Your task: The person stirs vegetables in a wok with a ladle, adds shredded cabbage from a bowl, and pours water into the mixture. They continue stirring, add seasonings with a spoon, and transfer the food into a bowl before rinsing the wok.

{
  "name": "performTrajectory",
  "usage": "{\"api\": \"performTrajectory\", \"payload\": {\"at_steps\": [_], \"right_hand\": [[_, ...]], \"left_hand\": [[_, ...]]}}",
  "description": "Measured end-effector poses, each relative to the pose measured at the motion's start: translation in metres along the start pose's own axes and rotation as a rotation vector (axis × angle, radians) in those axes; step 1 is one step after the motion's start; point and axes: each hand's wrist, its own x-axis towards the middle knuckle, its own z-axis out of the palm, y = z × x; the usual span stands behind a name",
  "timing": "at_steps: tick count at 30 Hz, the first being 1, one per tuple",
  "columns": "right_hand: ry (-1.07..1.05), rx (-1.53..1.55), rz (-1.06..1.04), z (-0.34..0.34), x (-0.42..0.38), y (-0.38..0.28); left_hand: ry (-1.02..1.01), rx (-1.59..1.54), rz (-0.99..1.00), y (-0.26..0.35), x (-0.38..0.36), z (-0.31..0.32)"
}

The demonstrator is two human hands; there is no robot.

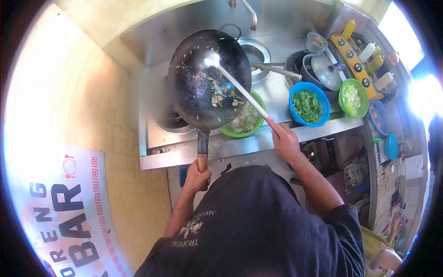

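My left hand (197, 178) is wrapped round the wooden handle (202, 161) of a dark wok (189, 87), which is lifted and tilted. Bits of chopped food (221, 94) lie in the wok. My right hand (284, 141) grips the long metal handle of a ladle (242, 88), whose shiny head is over the wok's upper part. Partly beneath the wok's right edge sits a green basket (241, 135) with chopped vegetables. The burner left of centre is mostly hidden by the wok.
Right of the wok stand a blue basket (297, 118) of leafy greens, a green basket (364, 94) of pale cut vegetables and a pot with a lid (326, 69). Squeeze bottles (367, 52) line the right ledge. A tap (254, 21) hangs at the back. Another person (386, 260) is at lower right.
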Motion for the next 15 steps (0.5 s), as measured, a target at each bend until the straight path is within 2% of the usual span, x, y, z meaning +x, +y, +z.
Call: {"api": "performTrajectory", "payload": {"at_steps": [2, 4, 6, 10, 12, 15], "right_hand": [[-0.191, -0.214, 0.047, -0.015, -0.018, 0.023], [-0.175, -0.155, 0.047, -0.028, -0.021, 0.017], [-0.067, -0.053, 0.08, -0.029, -0.019, 0.002], [0.06, -0.01, 0.05, 0.001, 0.002, -0.003], [-0.114, -0.137, 0.041, 0.001, -0.026, 0.027], [-0.198, -0.095, 0.157, -0.04, -0.06, 0.008]], "left_hand": [[0.006, -0.013, 0.001, 0.003, 0.004, -0.002], [0.011, -0.03, -0.023, -0.005, 0.003, -0.005], [0.033, -0.012, 0.02, -0.015, 0.004, -0.011], [-0.002, -0.056, 0.015, -0.01, -0.006, -0.016], [0.036, 0.1, 0.061, 0.005, -0.005, -0.016], [0.034, 0.128, 0.098, -0.013, 0.003, -0.025]]}}
